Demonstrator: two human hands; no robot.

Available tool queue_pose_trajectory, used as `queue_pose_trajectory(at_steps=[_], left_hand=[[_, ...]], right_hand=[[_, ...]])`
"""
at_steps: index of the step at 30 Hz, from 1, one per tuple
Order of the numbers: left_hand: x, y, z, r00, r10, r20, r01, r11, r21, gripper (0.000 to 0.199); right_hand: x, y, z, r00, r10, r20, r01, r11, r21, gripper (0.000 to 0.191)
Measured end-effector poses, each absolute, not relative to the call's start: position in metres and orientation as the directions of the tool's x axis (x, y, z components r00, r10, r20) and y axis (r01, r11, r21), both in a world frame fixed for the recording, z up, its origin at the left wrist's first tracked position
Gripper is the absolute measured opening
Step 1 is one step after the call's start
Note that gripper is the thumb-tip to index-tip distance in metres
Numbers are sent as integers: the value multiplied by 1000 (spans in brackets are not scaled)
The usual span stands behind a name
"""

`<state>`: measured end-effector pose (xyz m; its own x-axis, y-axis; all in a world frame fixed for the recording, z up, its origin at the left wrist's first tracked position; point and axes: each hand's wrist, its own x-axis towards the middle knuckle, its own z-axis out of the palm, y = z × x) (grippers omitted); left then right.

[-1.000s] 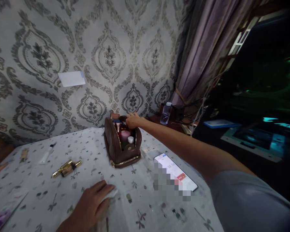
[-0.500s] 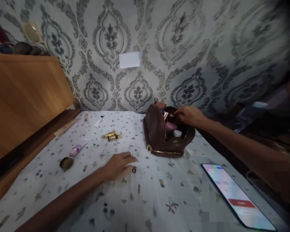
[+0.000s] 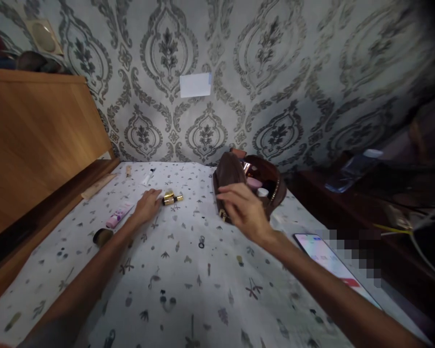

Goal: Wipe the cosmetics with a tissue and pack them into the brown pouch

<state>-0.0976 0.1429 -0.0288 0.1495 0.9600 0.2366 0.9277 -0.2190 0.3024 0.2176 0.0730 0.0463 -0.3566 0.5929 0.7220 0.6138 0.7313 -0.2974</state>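
Note:
My left hand (image 3: 148, 207) is low over the cloth, its fingers stretched beside two small gold-coloured cosmetic tubes (image 3: 172, 198). No object shows in its grasp. In front of the brown cosmetic bag (image 3: 227, 174), my right hand (image 3: 244, 208) hovers with bent fingers apart and nothing visible in them. It hides part of the bag's front and gold zipper. The bag stands unzipped; inside are a pink round item (image 3: 254, 183) and a white-capped container (image 3: 263, 192). Left of my left hand lie a pink-and-white tube (image 3: 119, 215) and a dark round brush (image 3: 103, 237), partly covered by my forearm.
A small white tube (image 3: 148, 177) and a beige item (image 3: 128, 171) lie toward the back of the patterned cloth (image 3: 188, 290). A lit phone (image 3: 333, 266) rests at the right. A wooden cabinet (image 3: 43, 140) borders the left; a clear bottle (image 3: 355, 169) lies at far right.
My right hand has come out of the bag's opening and moved left to its front. My left hand has moved away and left, to the gold tubes.

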Motion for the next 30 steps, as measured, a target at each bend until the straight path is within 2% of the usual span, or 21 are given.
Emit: queue_pose_trajectory(at_steps=[3, 9, 11, 13, 15, 17, 19, 23, 26, 30], left_hand=[[-96, 145, -38, 143, 966, 217, 929, -206, 308, 39], [-98, 143, -37, 42, 969, 244, 907, -139, 397, 26], [-96, 137, -31, 31, 969, 244, 883, -141, 448, 26], [-88, 124, -28, 50, 971, 234, 853, -164, 496, 29], [-72, 104, -28, 106, 964, 243, 798, -229, 558, 31], [-52, 83, -32, 204, 918, 340, 613, -390, 687, 35], [-32, 64, -37, 257, 869, 424, 578, -490, 653, 36], [-11, 42, -37, 321, 830, 457, 670, -540, 510, 42], [-9, 38, -29, 373, 820, 434, 718, -551, 425, 36], [-9, 35, -23, 368, 823, 433, 727, -545, 418, 25]], right_hand=[[189, 65, 15, -398, 669, 627, 533, 725, -435, 29], [149, 52, -23, -274, 872, 405, 416, 487, -767, 25], [140, 48, -28, -223, 928, 299, 287, 355, -890, 22], [132, 48, -33, -178, 966, 188, 66, 202, -977, 28], [125, 48, -39, -153, 985, 78, -184, 49, -982, 42], [118, 49, -43, -152, 988, -5, -368, -62, -928, 52], [114, 47, -44, -159, 986, -48, -469, -118, -875, 55], [116, 39, -41, -139, 985, -101, -568, -162, -807, 51], [122, 30, -39, -152, 981, -119, -580, -186, -793, 53], [125, 18, -40, -134, 985, -108, -512, -163, -844, 59]])
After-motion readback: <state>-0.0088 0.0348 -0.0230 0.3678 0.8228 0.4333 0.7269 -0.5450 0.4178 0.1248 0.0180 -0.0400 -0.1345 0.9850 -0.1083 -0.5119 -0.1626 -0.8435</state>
